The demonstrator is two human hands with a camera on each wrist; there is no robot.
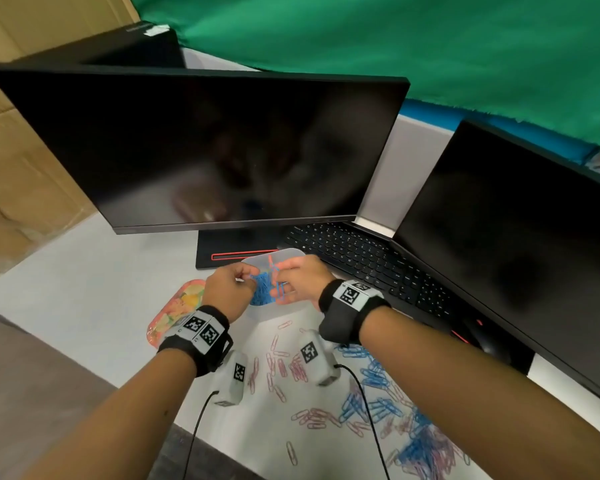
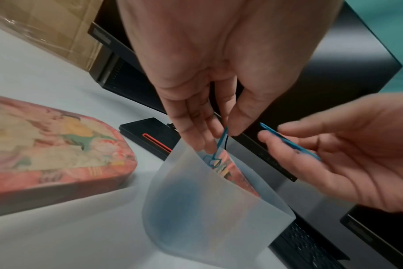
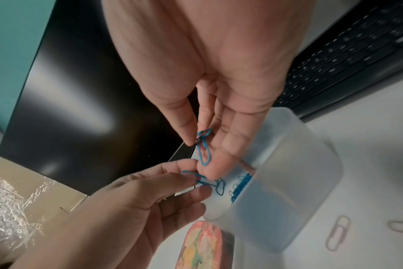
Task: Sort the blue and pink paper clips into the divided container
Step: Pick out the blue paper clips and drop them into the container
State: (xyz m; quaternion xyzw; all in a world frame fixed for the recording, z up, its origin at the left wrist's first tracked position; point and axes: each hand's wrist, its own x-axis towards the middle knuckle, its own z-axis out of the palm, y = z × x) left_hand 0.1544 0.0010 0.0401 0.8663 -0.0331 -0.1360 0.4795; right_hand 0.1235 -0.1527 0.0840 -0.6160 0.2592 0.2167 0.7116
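Note:
Both hands hover over a translucent divided container (image 1: 288,251) (image 2: 207,209) (image 3: 288,182) in front of the monitor stand. One compartment holds a heap of blue clips (image 1: 261,295) (image 3: 240,183). My left hand (image 1: 252,277) (image 2: 221,135) pinches a blue paper clip (image 2: 221,141) (image 3: 197,177) above that compartment, and another blue clip hangs hooked on it. My right hand (image 1: 280,282) (image 3: 201,145) pinches a blue clip (image 3: 204,151) (image 2: 288,142) between thumb and fingers. Loose pink clips (image 1: 281,367) and blue clips (image 1: 374,375) lie on the table nearer me.
A pink floral tin (image 1: 179,306) sits left of the container. A monitor (image 1: 205,150) stands just behind, with a keyboard (image 1: 361,258), a mouse (image 1: 485,341) and a second monitor (image 1: 520,237) to the right. A mixed clip pile (image 1: 426,448) lies at front right, and cardboard (image 1: 21,168) stands at left.

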